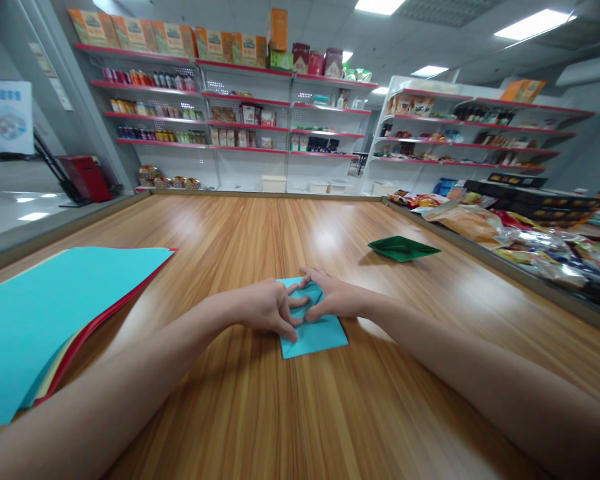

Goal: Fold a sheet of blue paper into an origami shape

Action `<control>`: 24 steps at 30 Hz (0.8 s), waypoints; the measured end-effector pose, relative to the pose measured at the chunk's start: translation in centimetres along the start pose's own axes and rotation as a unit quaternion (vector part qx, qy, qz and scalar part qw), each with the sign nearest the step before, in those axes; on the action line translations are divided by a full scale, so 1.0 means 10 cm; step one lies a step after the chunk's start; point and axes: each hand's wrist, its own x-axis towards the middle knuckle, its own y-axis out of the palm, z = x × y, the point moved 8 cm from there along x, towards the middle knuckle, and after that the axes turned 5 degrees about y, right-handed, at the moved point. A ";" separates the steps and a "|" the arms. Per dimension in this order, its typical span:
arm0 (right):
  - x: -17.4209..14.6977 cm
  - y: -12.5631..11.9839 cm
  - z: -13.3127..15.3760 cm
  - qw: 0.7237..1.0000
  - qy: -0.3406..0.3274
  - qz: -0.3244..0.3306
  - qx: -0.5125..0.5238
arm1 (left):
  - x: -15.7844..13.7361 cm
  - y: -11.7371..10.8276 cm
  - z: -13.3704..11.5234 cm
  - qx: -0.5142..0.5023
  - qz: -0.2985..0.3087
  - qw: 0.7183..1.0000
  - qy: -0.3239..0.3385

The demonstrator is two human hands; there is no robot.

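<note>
Shelving (250, 163) backs the scene, stocked with packaged goods. In front: a wood-grain table (220, 413), a seam running down its middle. At its left, a stack of coloured sheets (70, 300), blue on top, red and cream edges showing. Near the centre, a smaller blue paper (317, 337) lies on the table beneath both hands, creased, part of its far side covered. Beyond it to the right, a folded green paper (404, 249) sits apart.

Left hand (267, 303): fingers part-spread, tips and thumb down on the blue paper. Right hand (337, 297): thumb and fingers slightly apart, tips on its far right portion. Cannot tell whether either pinches a layer.

Risks, judged: uneven fingertip pressure could skew a crease; lifting one hand early could let the sheet spring or slide on the smooth top; the seam beneath could imprint a stray line.
</note>
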 end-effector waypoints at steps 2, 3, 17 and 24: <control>-0.01 -0.01 0.01 1.000 0.003 -0.004 0.008 | 0.00 0.02 0.00 0.000 0.013 1.000 0.010; -0.01 -0.01 0.00 1.000 0.006 -0.006 0.013 | 0.00 0.03 0.00 0.001 0.017 1.000 0.016; -0.01 -0.03 -0.02 0.999 -0.007 -0.001 0.051 | 0.00 0.03 0.02 0.013 0.017 1.000 0.013; 0.00 -0.03 -0.03 0.997 -0.013 0.008 0.070 | 0.00 0.01 0.01 0.040 0.010 0.999 0.010</control>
